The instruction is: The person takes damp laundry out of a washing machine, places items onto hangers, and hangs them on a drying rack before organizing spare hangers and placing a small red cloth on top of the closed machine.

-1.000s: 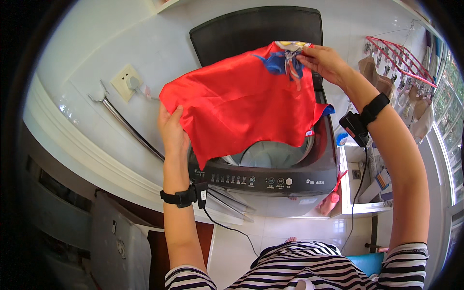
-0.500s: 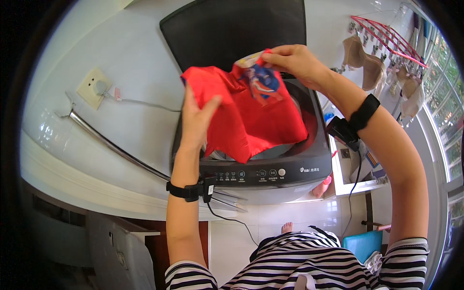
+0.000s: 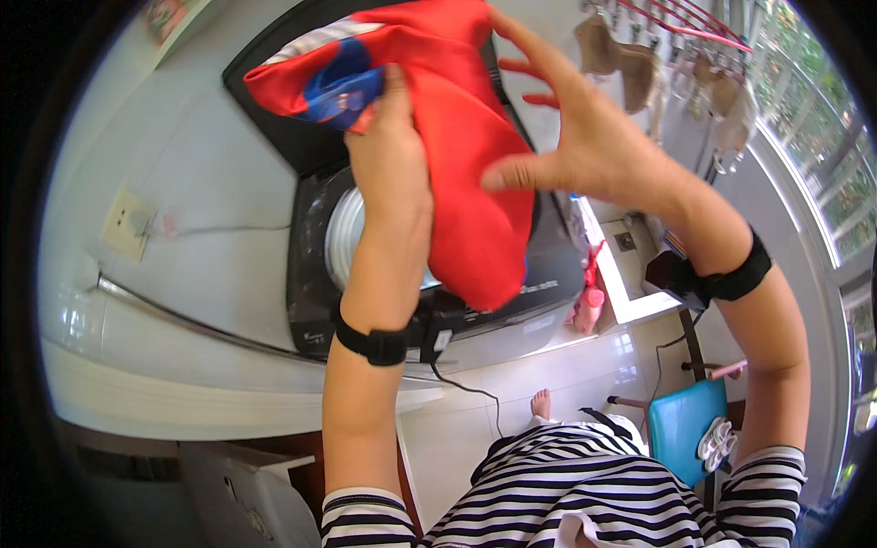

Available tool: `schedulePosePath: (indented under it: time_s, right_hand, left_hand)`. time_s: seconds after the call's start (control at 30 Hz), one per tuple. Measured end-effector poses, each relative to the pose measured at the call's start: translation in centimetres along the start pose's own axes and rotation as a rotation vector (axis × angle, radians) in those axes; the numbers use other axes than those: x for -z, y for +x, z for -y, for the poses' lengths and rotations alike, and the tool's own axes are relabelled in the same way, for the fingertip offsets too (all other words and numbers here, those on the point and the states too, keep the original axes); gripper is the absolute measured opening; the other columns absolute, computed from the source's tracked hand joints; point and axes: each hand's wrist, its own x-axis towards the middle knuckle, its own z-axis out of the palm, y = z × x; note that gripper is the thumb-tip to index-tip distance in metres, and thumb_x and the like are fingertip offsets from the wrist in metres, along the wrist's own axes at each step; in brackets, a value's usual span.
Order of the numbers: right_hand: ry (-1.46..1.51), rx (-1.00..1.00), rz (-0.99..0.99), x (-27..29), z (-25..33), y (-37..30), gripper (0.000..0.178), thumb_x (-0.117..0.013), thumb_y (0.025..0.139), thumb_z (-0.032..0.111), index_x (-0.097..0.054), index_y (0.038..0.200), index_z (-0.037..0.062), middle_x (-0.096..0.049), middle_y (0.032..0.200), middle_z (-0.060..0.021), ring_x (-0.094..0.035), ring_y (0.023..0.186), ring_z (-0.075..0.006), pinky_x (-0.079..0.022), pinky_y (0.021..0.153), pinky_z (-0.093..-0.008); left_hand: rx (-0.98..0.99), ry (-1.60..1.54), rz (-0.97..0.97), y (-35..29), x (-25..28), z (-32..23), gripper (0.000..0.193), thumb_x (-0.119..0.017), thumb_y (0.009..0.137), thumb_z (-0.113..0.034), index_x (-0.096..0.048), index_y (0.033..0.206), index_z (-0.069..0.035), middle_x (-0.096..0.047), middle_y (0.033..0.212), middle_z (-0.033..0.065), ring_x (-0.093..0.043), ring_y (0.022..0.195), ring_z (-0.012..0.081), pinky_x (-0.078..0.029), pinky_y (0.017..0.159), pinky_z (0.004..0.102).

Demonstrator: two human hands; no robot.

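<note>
A red garment with a blue printed patch and a pale striped edge hangs over the top-loading washing machine. My left hand pinches it by the blue part, thumb on top, and holds it up. My right hand is open beside the garment's right edge, fingers spread; its thumb overlaps the red cloth, and I cannot tell whether it touches. Behind the cloth the machine's dark lid stands raised. Part of the round drum shows left of my wrist; the garment hides the rest.
Bras hang from a red clip hanger at the upper right, near the barred window. A pink bottle stands right of the machine. Below are a teal stool and white shoes. A metal rail runs left.
The garment has been raised and turned, its blue patch now at the left. My left hand has moved up and closed on it; my right hand has let go and spread its fingers.
</note>
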Motion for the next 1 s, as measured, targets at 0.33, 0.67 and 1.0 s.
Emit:
schedulePosePath:
  time_s: [0.33,0.67,1.0]
  right_hand:
    - [0.43,-0.593,-0.073,10.4,-1.4,-21.3,0.031,-0.064,0.081,0.009,-0.055,0.11,0.0011,-0.063,0.094,-0.0022,-0.054,0.089,-0.0071,-0.045,0.083,-0.0257]
    - [0.368,-1.169,-0.692,16.1,0.3,-51.6,0.021,-0.057,0.084,0.004,-0.06,0.104,0.0008,-0.063,0.089,0.0022,-0.052,0.081,-0.0034,-0.046,0.074,-0.0227]
    - [0.006,-1.712,-0.613,14.1,0.2,-75.6,0.031,-0.06,0.076,0.022,-0.059,0.102,0.0047,-0.064,0.087,-0.0185,-0.061,0.087,-0.0336,-0.046,0.078,-0.0401]
  left_hand:
    - [0.734,-0.525,0.605,-13.2,-14.2,7.3,0.024,-0.054,0.089,-0.015,-0.055,0.111,-0.005,-0.06,0.107,0.0044,-0.057,0.097,0.0145,-0.045,0.085,0.03]
    - [0.98,0.214,1.008,-31.8,-21.9,25.0,0.047,-0.059,0.084,-0.011,-0.04,0.126,0.0,-0.052,0.115,0.0097,-0.056,0.096,0.0153,-0.047,0.078,0.028]
    - [1.341,0.334,1.285,-46.7,-27.4,30.1,0.045,-0.058,0.086,-0.015,-0.041,0.125,-0.002,-0.058,0.104,0.01,-0.06,0.088,0.0162,-0.048,0.077,0.0255]
